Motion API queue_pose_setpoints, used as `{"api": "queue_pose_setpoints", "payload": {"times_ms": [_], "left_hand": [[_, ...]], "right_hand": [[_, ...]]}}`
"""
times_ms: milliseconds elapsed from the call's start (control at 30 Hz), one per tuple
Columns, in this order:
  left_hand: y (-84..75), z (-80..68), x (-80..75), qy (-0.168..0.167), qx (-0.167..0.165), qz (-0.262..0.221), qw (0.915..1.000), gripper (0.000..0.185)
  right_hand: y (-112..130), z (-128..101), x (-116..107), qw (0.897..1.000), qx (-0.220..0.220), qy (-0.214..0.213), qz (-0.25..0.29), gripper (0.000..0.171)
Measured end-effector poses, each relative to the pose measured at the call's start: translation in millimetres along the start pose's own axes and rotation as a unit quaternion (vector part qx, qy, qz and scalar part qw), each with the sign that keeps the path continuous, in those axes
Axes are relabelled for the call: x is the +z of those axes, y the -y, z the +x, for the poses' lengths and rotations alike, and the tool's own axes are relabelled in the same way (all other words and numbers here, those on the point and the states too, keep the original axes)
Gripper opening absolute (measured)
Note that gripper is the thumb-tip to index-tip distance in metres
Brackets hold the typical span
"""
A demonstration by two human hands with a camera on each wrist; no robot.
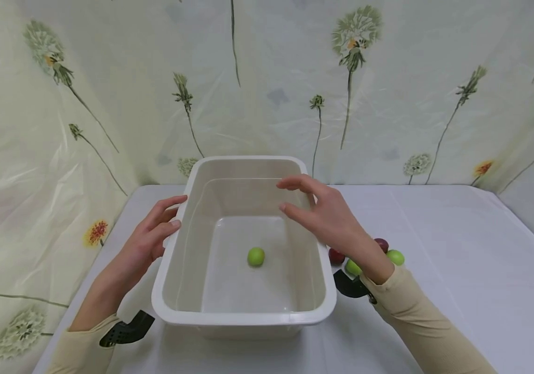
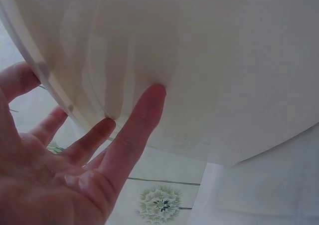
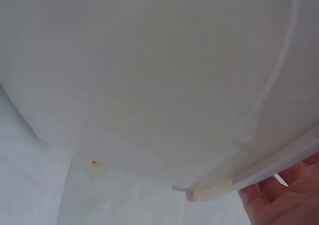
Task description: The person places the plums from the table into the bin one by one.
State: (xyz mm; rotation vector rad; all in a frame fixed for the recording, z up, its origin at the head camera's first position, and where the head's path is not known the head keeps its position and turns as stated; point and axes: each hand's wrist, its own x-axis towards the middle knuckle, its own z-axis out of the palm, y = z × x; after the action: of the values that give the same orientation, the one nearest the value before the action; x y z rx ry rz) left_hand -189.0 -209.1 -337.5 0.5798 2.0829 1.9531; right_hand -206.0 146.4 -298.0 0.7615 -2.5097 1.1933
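Note:
A deep white plastic basin point(image 1: 243, 318) stands at the middle of the table. Inside, on its floor, lies one small round green fruit point(image 1: 256, 256). My left hand point(image 1: 143, 244) is at the basin's left side, fingers spread and nearly straight; in the left wrist view, fingertips point(image 2: 158, 91) touch the outer wall under the rim. Over the right rim is my right hand point(image 1: 325, 213), its thumb and index finger held apart above the basin with nothing between them. In the right wrist view part of that hand point(image 3: 286, 195) shows beyond the rim.
Partly behind the right forearm, several round fruits lie on the table right of the basin, among them a dark red one point(image 1: 335, 257) and a green one point(image 1: 395, 257). A white cloth point(image 1: 454, 259) covers the table. Behind hangs a flower-print curtain point(image 1: 267, 124).

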Motion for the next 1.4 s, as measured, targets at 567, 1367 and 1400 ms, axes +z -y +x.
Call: {"api": "queue_pose_setpoints", "payload": {"times_ms": [567, 1367, 1400], "left_hand": [[0.3, -0.6, 1.2, 0.003, 0.003, -0.004, 1.0000, 0.047], [-0.6, -0.9, 0.8, -0.001, -0.004, 0.001, 1.0000, 0.047], [-0.5, -0.9, 0.8, -0.002, -0.005, 0.002, 1.0000, 0.047]], "right_hand": [[-14, -24, -19, 0.997, 0.058, -0.050, -0.011, 0.044], [-43, -67, -50, 0.987, 0.121, -0.098, -0.038, 0.040], [-45, -69, -51, 0.987, 0.124, -0.099, -0.040, 0.041]]}}
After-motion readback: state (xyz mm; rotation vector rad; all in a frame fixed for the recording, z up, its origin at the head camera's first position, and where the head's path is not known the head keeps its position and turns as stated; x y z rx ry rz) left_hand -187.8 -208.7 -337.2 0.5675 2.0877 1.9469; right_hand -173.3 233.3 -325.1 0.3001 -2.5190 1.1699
